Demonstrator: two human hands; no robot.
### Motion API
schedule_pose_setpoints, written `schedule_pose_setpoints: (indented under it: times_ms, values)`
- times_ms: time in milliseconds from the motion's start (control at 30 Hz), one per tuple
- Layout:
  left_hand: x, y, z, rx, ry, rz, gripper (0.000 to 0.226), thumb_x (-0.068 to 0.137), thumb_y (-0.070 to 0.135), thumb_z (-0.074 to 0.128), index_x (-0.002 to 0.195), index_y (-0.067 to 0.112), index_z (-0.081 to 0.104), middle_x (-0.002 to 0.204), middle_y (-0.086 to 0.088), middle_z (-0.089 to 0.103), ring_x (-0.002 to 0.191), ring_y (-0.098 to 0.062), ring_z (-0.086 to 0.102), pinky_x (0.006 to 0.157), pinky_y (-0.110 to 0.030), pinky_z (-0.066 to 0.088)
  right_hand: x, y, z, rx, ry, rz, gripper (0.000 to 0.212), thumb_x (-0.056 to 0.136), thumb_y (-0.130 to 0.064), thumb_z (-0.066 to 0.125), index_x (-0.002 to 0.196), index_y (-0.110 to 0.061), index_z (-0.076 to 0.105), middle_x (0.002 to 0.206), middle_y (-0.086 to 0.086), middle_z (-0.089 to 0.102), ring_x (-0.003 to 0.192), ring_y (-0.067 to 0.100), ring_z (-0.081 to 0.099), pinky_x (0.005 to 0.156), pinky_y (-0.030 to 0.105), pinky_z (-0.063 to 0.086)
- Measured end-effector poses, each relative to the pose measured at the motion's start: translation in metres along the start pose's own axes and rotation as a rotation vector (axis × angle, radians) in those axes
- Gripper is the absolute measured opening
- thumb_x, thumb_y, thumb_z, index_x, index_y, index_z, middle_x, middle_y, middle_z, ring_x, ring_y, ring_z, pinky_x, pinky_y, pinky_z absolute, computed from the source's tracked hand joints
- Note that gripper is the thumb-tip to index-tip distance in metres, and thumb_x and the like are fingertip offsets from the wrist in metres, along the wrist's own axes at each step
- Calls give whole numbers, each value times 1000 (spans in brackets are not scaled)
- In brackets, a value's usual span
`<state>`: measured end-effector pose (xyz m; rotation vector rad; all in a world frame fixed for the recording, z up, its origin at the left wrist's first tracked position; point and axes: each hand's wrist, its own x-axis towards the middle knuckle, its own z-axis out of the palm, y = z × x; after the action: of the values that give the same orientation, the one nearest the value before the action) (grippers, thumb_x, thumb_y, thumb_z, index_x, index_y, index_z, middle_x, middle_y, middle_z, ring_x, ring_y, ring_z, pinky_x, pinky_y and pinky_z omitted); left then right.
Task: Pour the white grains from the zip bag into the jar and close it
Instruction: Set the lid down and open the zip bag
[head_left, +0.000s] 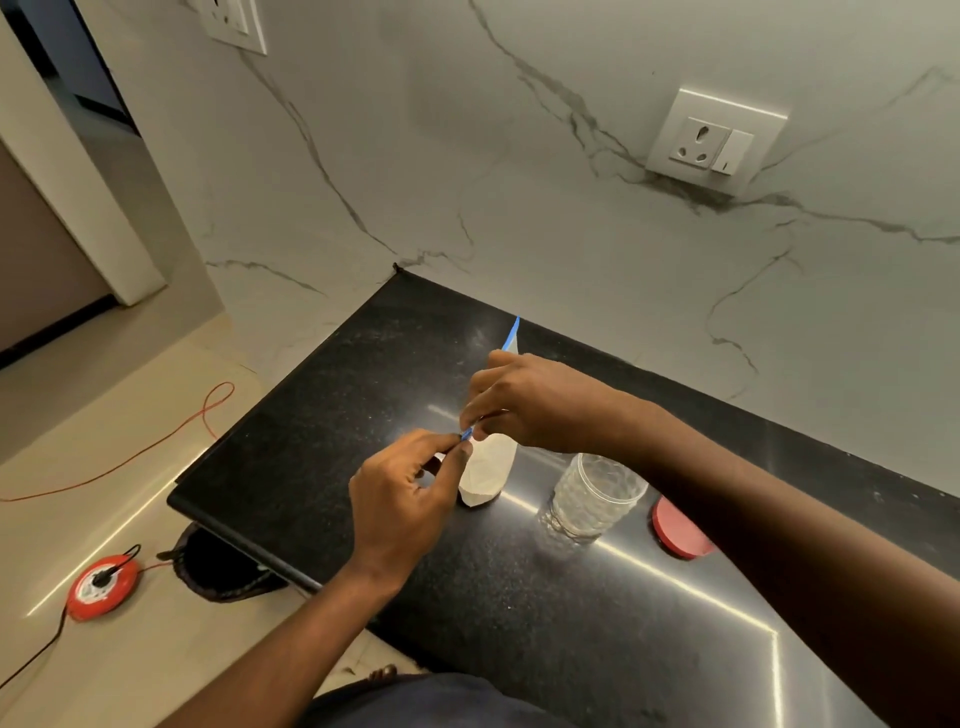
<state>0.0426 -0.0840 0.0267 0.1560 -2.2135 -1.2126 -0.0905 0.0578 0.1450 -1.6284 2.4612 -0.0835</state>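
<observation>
head view, angled down, close over countertop

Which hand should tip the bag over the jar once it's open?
Probably the right hand. It pinches the bag's top on the side nearer the open jar, which stands just right of the bag. The left hand holds the far corner and could steady the jar.

red lid half behind forearm — zip bag top hidden
</observation>
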Motion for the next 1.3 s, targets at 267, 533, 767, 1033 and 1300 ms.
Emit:
schedule_pose_setpoints:
  times_ms: [267, 533, 767, 1033, 1300]
  values:
    - [-2, -2, -2, -14, 7, -14, 29, 94, 36, 73, 101, 9, 82, 96, -2, 82, 85, -6, 76, 66, -26, 65, -3, 42, -1, -154, 55, 2, 28, 102, -30, 63, 128, -26, 72, 125, -6, 69, 104, 12, 41, 86, 32, 46]
    - [-2, -4, -4, -1, 34, 9, 20, 92, 24, 75, 100, 8, 83, 94, -2, 83, 84, -7, 77, 68, -35, 67, -3, 99, -7, -231, 141, 122, 26, 97, -32, 70, 123, -31, 75, 123, -9, 70, 116, 18, 53, 85, 31, 45]
    - [3, -3, -4, -6, 14, -12, 23, 95, 32, 74, 99, 11, 83, 95, 1, 82, 85, -7, 77, 69, -39, 67, -6, 106, -5, -195, 166, 206, 30, 98, -24, 70, 127, -24, 74, 126, 1, 70, 111, 22, 56, 85, 37, 53]
    - [61, 1, -14, -282, -220, -351, 12, 102, 35, 66, 105, 41, 76, 103, 18, 78, 98, 5, 72, 81, -16, 58, -21, 32, 38, 994, 642, 693, 17, 96, -27, 73, 100, -11, 77, 87, 6, 78, 69, 18, 77, 61, 25, 60]
    - [96, 12, 8, -450, -531, -512, 19, 98, 18, 74, 89, 31, 85, 90, 5, 85, 89, -9, 81, 67, -16, 61, -1, -2, 65, 1474, 719, 859, 20, 94, -26, 75, 99, -7, 80, 90, 12, 82, 76, 29, 81, 62, 34, 65]
